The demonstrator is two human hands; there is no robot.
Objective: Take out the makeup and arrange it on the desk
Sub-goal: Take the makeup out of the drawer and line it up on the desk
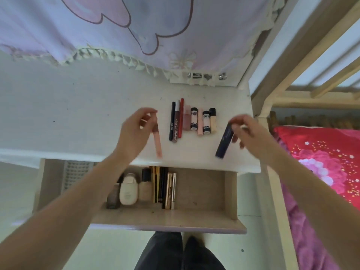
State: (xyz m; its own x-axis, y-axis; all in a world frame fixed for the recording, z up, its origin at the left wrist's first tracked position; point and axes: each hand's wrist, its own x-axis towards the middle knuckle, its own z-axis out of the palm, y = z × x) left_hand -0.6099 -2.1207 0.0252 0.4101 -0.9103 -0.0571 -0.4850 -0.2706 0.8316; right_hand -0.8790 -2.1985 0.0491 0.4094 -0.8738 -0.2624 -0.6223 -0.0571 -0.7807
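Observation:
Several makeup tubes and pencils (191, 119) lie side by side in a row on the white desk (78, 114). My left hand (134, 131) pinches the top of a long pink tube (157, 141), held just left of the row above the desk. My right hand (247, 133) grips the upper end of a dark navy tube (225, 142), tilted, to the right of the row. Below the desk edge the open drawer (204, 191) holds more makeup: a cream bottle (128, 190), a beige bottle (145, 188), a dark bottle (114, 195) and several slim gold and black sticks (165, 188).
A lilac curtain with a frilled hem (116, 36) hangs over the back of the desk. A wooden bed frame (282, 94) and a red flowered pillow (321, 158) stand to the right. A white slotted basket (76, 172) sits left of the drawer. My dark trouser legs (179, 252) are below.

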